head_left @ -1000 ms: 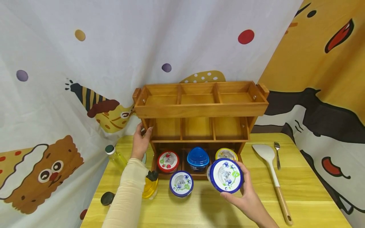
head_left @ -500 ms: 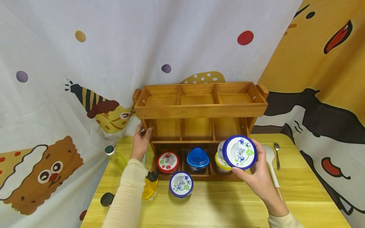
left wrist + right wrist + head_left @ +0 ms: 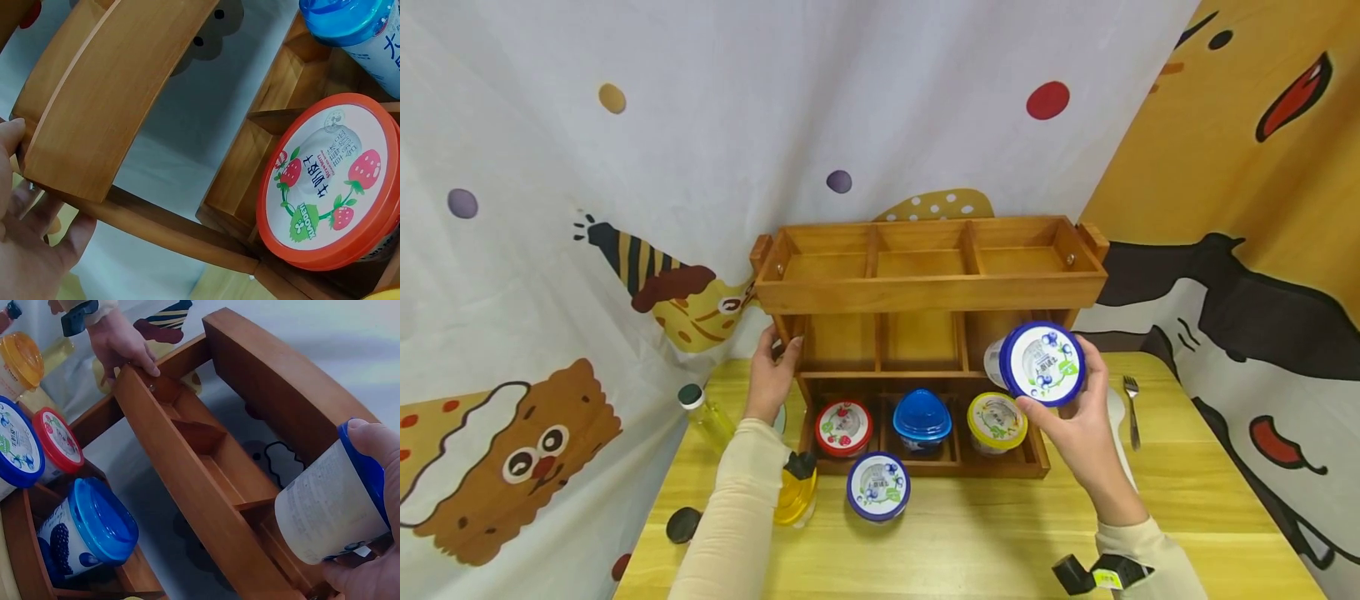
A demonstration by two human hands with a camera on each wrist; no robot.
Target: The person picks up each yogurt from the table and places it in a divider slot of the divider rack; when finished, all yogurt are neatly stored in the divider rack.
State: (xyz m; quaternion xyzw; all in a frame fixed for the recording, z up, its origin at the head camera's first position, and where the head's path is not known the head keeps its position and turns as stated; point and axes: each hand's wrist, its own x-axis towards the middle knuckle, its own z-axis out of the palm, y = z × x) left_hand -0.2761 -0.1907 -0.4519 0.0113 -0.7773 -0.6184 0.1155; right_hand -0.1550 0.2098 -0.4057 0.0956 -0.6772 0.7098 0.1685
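Note:
My right hand (image 3: 1090, 442) holds a tub with a dark-blue blueberry-print lid (image 3: 1045, 364) by its side, tilted, in front of the right compartment of the middle tier of a three-tier wooden rack (image 3: 928, 293). In the right wrist view the tub's pale side (image 3: 328, 509) hangs over that tier. My left hand (image 3: 769, 383) grips the left end of the middle tier, thumb at the front. The bottom tier holds a red-lidded strawberry tub (image 3: 843, 427), a blue-lidded tub (image 3: 922, 417) and a yellow-lidded tub (image 3: 997, 421). A second blueberry tub (image 3: 878, 487) stands before the rack.
Left on the table are a green-capped bottle (image 3: 706, 414), a yellow-lidded jar (image 3: 793, 497) partly behind my left sleeve, and a dark-lidded jar (image 3: 683, 526). To the right lie a fork (image 3: 1132, 412) and a white-headed spatula (image 3: 1117, 421), partly hidden by my right arm. A printed curtain (image 3: 700, 125) hangs behind.
The right hand has carried the blueberry tub up and to the right, from in front of the bottom tier to the middle tier. The left hand keeps its grip in the same place.

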